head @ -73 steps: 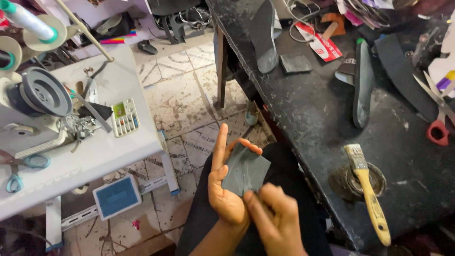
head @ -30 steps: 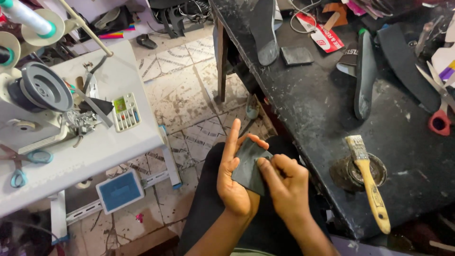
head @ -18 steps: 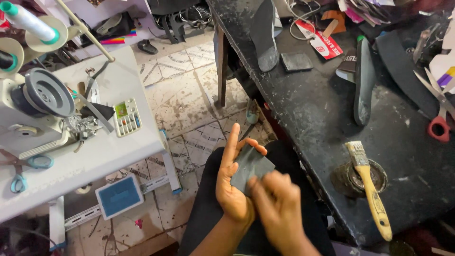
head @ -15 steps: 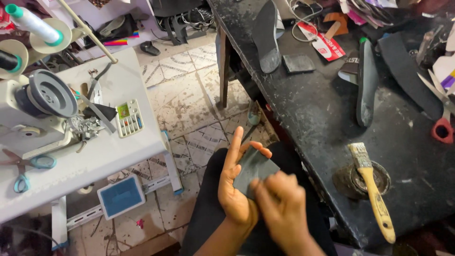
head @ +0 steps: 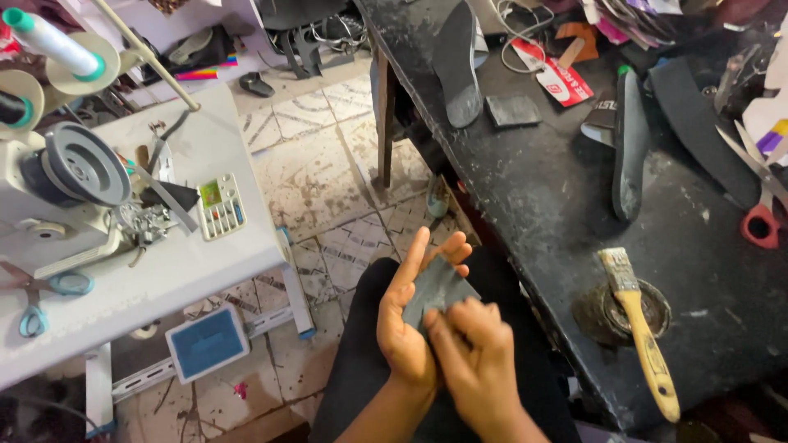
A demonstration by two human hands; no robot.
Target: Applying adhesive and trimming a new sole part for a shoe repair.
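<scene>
My left hand (head: 408, 328) cradles a small dark grey piece of sheet material (head: 435, 289), palm up, index finger straight out, thumb hooked over its far edge; my right hand (head: 476, 361) presses on its near right part with fingertips, so both hands grasp the piece, held over my lap in dark trousers (head: 361, 369), between the white sewing table (head: 189, 271) on the left and the black workbench (head: 533, 205) on the right. Risk as I judge it: the hold is light, mostly a flat palm and a thumb, so a hard push from the right fingers could slide the piece off the palm and drop it to the tiled floor (head: 328, 180) or into the gap beside the bench edge. Bending it too far could crease it. Right elbow sits near the bench edge, and just past that edge stands a small round glue pot (head: 628, 310) with a yellow-handled brush (head: 636, 328) lying across it, handle pointing near; a swing to the right could knock the handle and tip the pot. Farther on the bench lie shoe insoles (head: 455, 66), a long dark sole (head: 630, 148) and red-handled scissors (head: 759, 217), well apart from me. Left side: table corner is near my knee, blue-handled scissors (head: 49, 291) and the sewing machine (head: 74, 189) are farther left. Open room is mostly far, over the floor between the two tables, and straight up.
</scene>
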